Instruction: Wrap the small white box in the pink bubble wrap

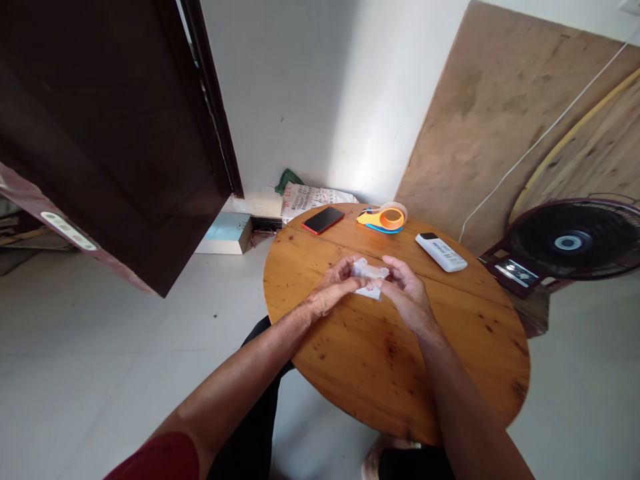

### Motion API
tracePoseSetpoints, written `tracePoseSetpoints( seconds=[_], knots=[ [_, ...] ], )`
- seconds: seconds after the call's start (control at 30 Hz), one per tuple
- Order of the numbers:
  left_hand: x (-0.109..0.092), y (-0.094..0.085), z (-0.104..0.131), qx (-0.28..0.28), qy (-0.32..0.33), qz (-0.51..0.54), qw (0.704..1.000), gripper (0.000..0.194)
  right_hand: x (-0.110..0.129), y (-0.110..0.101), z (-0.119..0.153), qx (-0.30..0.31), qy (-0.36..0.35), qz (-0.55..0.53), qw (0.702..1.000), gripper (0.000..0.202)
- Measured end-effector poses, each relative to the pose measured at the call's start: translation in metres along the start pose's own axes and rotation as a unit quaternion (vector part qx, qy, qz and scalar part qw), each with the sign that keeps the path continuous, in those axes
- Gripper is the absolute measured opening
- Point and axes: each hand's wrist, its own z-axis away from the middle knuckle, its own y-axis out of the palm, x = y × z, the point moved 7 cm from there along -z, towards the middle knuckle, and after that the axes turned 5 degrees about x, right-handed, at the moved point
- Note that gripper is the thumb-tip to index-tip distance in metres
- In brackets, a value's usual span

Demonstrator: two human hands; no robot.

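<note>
Between my two hands is a small, thin white packet [369, 272] with reddish print, crinkled like plastic film or paper; what it contains I cannot make out. My left hand [334, 288] grips its left side, thumb across the front and fingers behind. On the right side, my right hand [406, 291] pinches it with the thumb in front and the fingers raised at the back. Both hands are just over the middle of the round wooden table [360, 360].
Along the table's far side lie a red-edged phone [323, 220], an orange and blue tape dispenser [385, 218] and a white box-shaped device [441, 253]. A black fan [570, 241] stands to the right. At the left is a dark door [110, 120]; a printed sack [313, 199] lies behind the table.
</note>
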Motion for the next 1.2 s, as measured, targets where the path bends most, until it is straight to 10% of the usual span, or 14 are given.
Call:
tracePoseSetpoints(
  seconds=[1.2],
  knots=[
    [-0.001,-0.002,0.0,0.006,-0.007,0.017,1.0,0.07,-0.007,-0.006,0.0,0.019,0.0,-0.056,0.998,0.044]
  ],
)
